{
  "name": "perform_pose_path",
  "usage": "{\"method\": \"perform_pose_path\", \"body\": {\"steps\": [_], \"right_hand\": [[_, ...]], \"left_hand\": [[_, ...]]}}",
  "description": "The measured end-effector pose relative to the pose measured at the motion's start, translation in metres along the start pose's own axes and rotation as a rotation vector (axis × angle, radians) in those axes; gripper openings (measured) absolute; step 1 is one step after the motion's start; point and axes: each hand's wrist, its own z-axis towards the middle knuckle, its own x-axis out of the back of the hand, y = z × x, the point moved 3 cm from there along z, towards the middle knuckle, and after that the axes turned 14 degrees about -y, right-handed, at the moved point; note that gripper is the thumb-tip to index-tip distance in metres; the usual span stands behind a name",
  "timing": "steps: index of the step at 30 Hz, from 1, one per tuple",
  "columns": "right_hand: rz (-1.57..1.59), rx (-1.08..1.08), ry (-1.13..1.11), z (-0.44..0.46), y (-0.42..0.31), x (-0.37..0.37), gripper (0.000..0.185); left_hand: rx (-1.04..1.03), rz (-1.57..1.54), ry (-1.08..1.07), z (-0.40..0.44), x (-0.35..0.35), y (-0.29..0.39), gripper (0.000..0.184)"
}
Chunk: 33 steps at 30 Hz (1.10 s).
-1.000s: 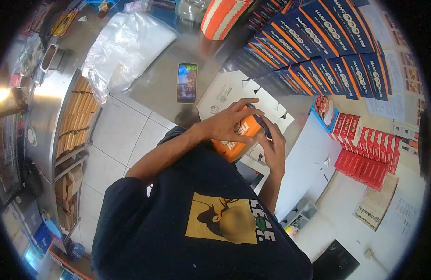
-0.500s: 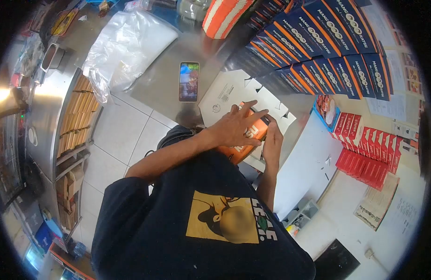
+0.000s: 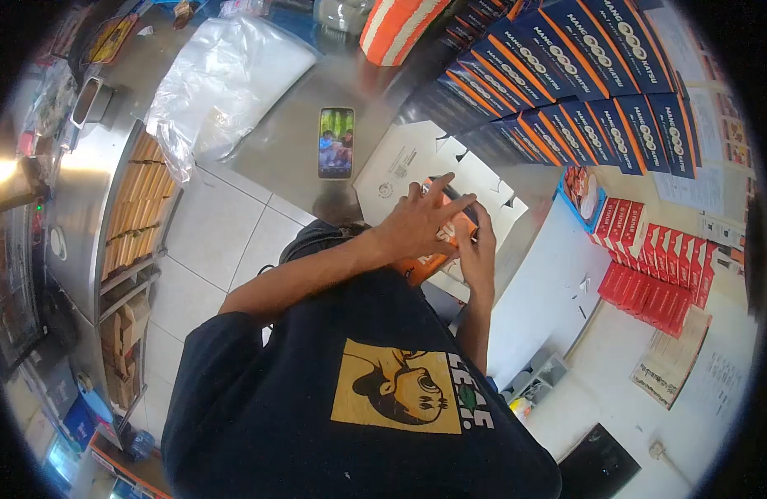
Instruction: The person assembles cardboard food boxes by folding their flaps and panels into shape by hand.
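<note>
Between my hands is a small orange cardboard box (image 3: pixel 422 269) with white lettering and a dark edge, close in front of my shirt. My left hand (image 3: pixel 412 223) lies across its top, fingers spread over the panel and gripping it. Along the box's right side, my right hand (image 3: pixel 478 254) holds the edge with bent fingers. Underneath lies a flat, unfolded white carton sheet (image 3: pixel 416 150) with cut notches along its far edge. My hands hide much of the box.
A phone with a lit screen (image 3: pixel 336 143) lies on the metal table, beside clear plastic bags (image 3: pixel 225 87). Stacked navy-and-orange boxes (image 3: pixel 566 58) rise at the back right. Red boxes (image 3: pixel 649 249) and a blue tray (image 3: pixel 581 195) stand farther right. An orange-striped container (image 3: pixel 400 29) is behind.
My right hand has shifted slightly left and inward along the box's edge. My left hand stays over the box, which has moved little. The phone's picture has changed.
</note>
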Motion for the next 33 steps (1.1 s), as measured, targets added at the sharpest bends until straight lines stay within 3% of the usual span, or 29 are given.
{"method": "perform_pose_path", "body": {"steps": [3, 5, 6, 8, 9, 11, 12, 15, 18, 19, 21, 23, 26, 31, 33], "right_hand": [[-0.001, 0.014, 0.154, 0.011, 0.008, -0.012, 0.040], [0.014, -0.088, 0.279, 0.012, 0.004, -0.010, 0.034], [0.016, -0.089, 0.277, 0.013, 0.005, -0.008, 0.034], [0.095, -0.032, 0.392, 0.013, 0.009, 0.006, 0.031], [0.097, -0.037, 0.391, 0.013, 0.012, 0.010, 0.031], [0.174, 0.004, 0.494, 0.012, 0.017, 0.023, 0.032], [0.149, -0.023, 0.450, 0.012, 0.029, 0.026, 0.036], [0.418, -0.069, 0.429, 0.011, -0.018, 0.017, 0.044], [0.199, -0.021, 0.323, 0.009, -0.011, -0.004, 0.053], [0.309, 0.002, 0.313, 0.010, -0.012, -0.011, 0.054], [0.448, -0.049, 0.274, 0.008, -0.013, -0.016, 0.054], [0.459, -0.055, 0.249, 0.009, -0.014, -0.016, 0.050], [0.411, -0.053, 0.242, 0.013, -0.013, -0.011, 0.045], [0.323, -0.068, 0.218, 0.014, -0.027, 0.000, 0.042], [0.479, -0.081, 0.077, 0.015, -0.028, 0.002, 0.051]], "left_hand": [[0.116, 0.069, -0.105, 0.001, 0.000, 0.001, 0.100], [-0.096, 0.031, 0.033, -0.001, 0.000, -0.004, 0.107], [-0.094, 0.031, 0.032, -0.002, 0.002, -0.007, 0.107], [-0.082, -0.420, 0.188, -0.007, 0.010, -0.017, 0.109], [-0.079, -0.423, 0.185, -0.009, 0.016, -0.015, 0.109], [0.090, -0.644, -0.037, -0.011, 0.022, -0.010, 0.108], [-0.019, -0.667, 0.025, -0.006, 0.002, -0.017, 0.106], [0.081, -0.802, 0.001, -0.006, 0.008, -0.012, 0.103], [-0.005, -0.942, 0.202, 0.001, 0.007, -0.013, 0.097], [-0.021, -1.031, 0.298, 0.000, 0.019, -0.006, 0.095], [0.065, -0.967, 0.235, -0.004, 0.023, -0.002, 0.094], [0.005, -0.795, 0.357, -0.003, 0.014, -0.006, 0.095], [0.049, -0.732, 0.367, -0.007, 0.025, 0.004, 0.095], [0.021, -0.794, 0.417, -0.005, 0.026, 0.010, 0.095], [-0.011, -0.783, 0.450, -0.005, 0.029, 0.013, 0.095]]}}
